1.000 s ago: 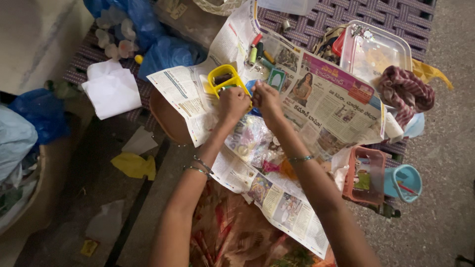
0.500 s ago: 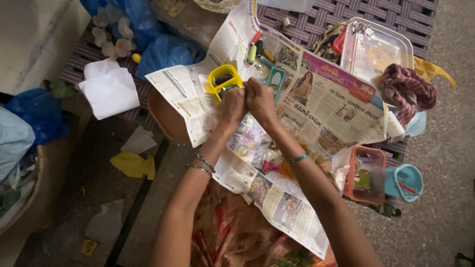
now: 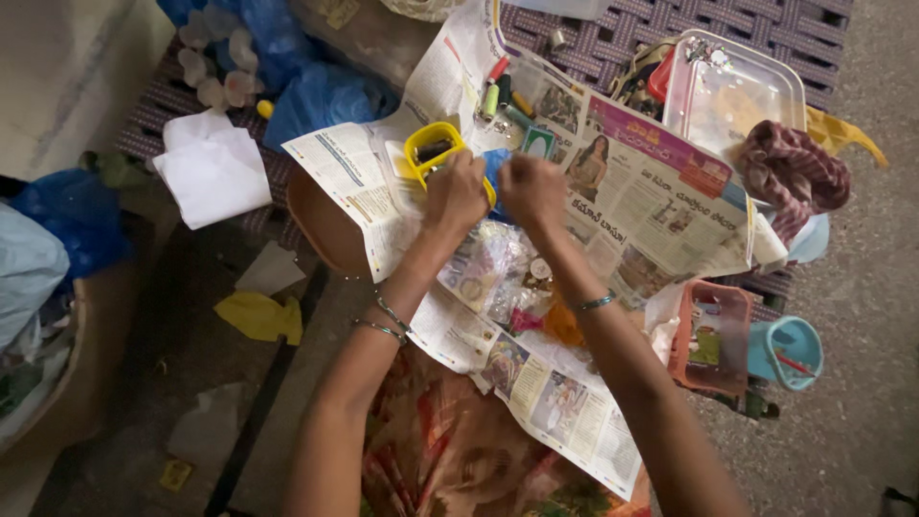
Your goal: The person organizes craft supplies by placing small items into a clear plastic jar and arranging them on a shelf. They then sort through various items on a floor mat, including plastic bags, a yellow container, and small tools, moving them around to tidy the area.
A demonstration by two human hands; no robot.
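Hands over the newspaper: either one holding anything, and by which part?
Cannot be told. Both the left hand and right hand are closed into fists beside the yellow tray, backs to the camera, hiding whatever they grip.

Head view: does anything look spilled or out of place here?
Yes. Scraps lie off the work area on the floor: a yellow scrap and white paper. The newspaper is crumpled and hangs over the edge. Both hands, left and right, work beside the yellow box.

A small yellow plastic basket with open compartments (image 3: 433,151) sits upright on the spread newspaper, spools dimly visible inside it, just beside a crumpled clear plastic bag of small bits (image 3: 488,273).
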